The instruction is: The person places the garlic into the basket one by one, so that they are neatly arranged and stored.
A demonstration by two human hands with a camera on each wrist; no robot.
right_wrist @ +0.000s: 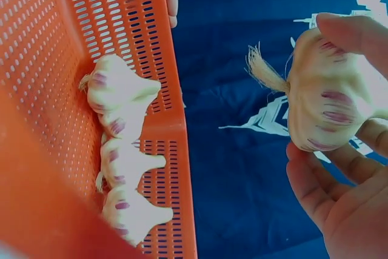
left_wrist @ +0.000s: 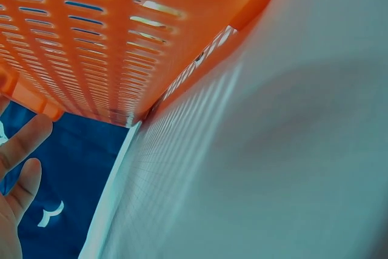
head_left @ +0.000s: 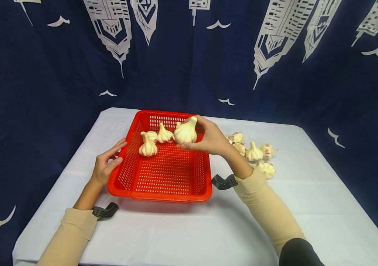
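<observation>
At left, we find the left hand (head_left: 105, 164) against the outer left side of the red perforated plastic basket (head_left: 165, 195), its fingers extended and apart from the thumb, not wrapped round the rim. Inside, towards the far left, we count four garlic bulbs (head_left: 148, 148) grouped close together. To their right, over the basket's far right part, is the held garlic bulb (head_left: 184, 132); the right-wrist view shows it apart from the basket wall. Its long axis stands near upright, neck up and leaning right, root tuft (right_wrist: 265, 71) on the basket side. It lies to the left of the right hand (head_left: 211, 137), which pinches it between thumb and fingers and is much the nearer hand. Further right, the loose garlic bulbs (head_left: 254, 152) lie on the white-covered table (head_left: 322, 199), outside the basket.

As to limits: the left-wrist view cuts off most of the left hand. In the head view, the held bulb partly covers one basket bulb, and the right arm obscures some loose ones, so we give no count there. The held bulb's height over the basket floor appears slight, though we cannot confirm it.
</observation>
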